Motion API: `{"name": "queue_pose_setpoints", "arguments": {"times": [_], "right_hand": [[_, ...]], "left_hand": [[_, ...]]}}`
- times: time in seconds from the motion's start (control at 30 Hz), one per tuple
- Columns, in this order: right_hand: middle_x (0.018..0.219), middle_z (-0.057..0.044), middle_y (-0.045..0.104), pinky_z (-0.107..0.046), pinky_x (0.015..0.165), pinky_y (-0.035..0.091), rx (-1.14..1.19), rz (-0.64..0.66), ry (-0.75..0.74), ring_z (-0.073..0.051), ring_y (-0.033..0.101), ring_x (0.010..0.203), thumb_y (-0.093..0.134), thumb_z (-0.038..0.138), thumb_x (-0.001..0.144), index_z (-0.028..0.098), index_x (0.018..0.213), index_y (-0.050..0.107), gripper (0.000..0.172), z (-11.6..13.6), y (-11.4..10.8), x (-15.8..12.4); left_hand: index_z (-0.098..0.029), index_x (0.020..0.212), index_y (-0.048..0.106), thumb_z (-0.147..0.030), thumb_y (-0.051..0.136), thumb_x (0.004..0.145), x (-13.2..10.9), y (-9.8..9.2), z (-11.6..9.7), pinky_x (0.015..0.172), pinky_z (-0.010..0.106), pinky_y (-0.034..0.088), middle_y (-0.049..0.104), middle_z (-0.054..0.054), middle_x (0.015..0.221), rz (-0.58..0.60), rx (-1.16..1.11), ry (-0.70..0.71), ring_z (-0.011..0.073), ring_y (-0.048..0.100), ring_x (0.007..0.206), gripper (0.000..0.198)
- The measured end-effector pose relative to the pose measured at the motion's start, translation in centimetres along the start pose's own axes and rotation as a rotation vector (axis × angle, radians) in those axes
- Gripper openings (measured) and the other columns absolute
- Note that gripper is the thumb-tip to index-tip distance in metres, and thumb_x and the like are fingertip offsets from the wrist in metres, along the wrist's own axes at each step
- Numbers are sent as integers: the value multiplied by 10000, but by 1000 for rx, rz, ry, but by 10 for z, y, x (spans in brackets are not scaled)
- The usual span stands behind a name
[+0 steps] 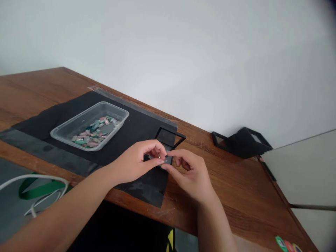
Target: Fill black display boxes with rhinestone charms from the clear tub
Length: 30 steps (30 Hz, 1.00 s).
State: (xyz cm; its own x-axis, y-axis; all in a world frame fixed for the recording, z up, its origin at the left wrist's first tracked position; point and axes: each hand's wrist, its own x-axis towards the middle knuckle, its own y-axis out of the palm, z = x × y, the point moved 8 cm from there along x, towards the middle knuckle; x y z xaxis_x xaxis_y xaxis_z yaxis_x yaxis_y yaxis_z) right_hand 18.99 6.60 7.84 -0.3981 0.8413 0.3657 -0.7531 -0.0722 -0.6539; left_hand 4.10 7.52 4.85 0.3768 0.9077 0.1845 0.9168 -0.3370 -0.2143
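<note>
My left hand [145,155] and my right hand [190,171] meet fingertip to fingertip, thumb and index finger of each closed in a pinch. Between them is something small, mostly covered by the fingers, so I cannot make out its kind. Just below and behind the fingers is a black-rimmed frame [180,140] with a see-through or dark middle, raised at a tilt on the black mat [141,129]. My hands hide its lower part. To the left, a clear plastic tub [59,132] holds many small pink, green and whitish pieces [96,131].
Clear tape [131,104] runs along the mat's far edge on the wooden table [231,185]. Black framed cases [245,143] stand by the wall at the right. A white cable [34,176] and green strap [42,192] lie lower left. Colourful round items [287,245] sit lower right.
</note>
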Motion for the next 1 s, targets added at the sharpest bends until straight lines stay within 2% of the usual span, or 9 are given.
{"name": "queue_pose_setpoints", "arguments": {"times": [0.1,0.27,0.37,0.47,0.6,0.77,1.0], "right_hand": [[673,25,583,-252,568,392,78,-3,37,-113,489,586,777,329,855,254,982,757,149,-3,1,0],[614,23,591,-251,535,388,254,7,153,-109,478,547,784,323,847,256,962,804,135,-14,6,-4],[644,0,663,-258,548,435,408,8,249,-118,533,559,796,320,829,251,934,816,127,-20,11,-5],[675,-15,707,-256,555,459,461,20,296,-125,572,578,806,317,811,240,882,816,105,-22,15,-4],[689,-11,701,-237,556,444,449,34,290,-114,564,588,780,321,839,224,866,799,102,-21,16,-1],[660,23,615,-212,574,416,392,62,251,-96,514,600,712,310,907,216,861,748,110,-17,13,-1],[733,1,647,-224,606,448,411,65,245,-114,550,646,670,340,941,202,859,701,163,-14,16,2]], "left_hand": [[-198,879,644,-197,655,865,0,6,6,757,262,507,681,1,867,-25,-79,9,131,630,795,18],[-188,846,644,-229,716,841,-3,4,12,724,254,499,683,4,836,-108,-189,0,127,623,760,83],[-192,824,657,-201,712,849,-5,1,8,733,257,498,694,3,827,-151,-119,65,131,633,767,61],[-196,807,649,-131,656,881,-8,-1,2,763,257,500,714,0,844,-181,-15,167,127,658,789,99],[-200,808,639,-107,627,897,-12,-1,1,773,272,514,735,8,873,-187,22,218,138,684,816,130],[-205,819,649,-125,644,890,-12,1,-3,740,277,525,735,15,849,-193,-13,225,145,678,784,107],[-204,871,671,-186,718,857,-10,2,-2,738,269,533,724,10,853,-205,16,189,135,658,759,53]]}}
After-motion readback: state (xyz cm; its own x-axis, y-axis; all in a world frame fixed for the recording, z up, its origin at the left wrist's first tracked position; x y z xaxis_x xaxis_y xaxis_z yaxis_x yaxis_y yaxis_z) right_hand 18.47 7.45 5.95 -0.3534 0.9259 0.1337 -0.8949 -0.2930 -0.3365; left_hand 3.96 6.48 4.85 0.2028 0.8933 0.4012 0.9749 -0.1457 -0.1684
